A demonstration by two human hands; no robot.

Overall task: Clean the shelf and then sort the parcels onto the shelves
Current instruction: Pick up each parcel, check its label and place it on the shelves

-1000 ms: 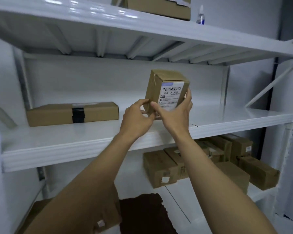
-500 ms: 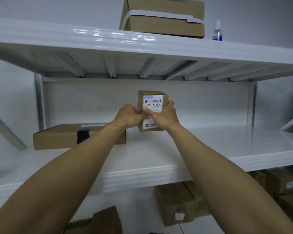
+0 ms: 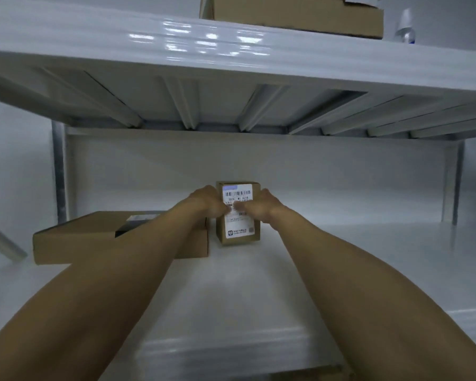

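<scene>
Small parcel (image 3: 239, 229) is stood upright on middle shelf (image 3: 355, 257) at frame centre, just right of flat parcel (image 3: 94, 237). It is gripped on both sides by left hand (image 3: 208, 202) and right hand (image 3: 261, 206), fingers curled round it.

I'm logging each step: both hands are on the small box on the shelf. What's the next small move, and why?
Probably release it and draw both hands back. The small box seems to stand upright on the shelf, label outward, beside the flat box; left hand and right hand grip its sides.
</scene>
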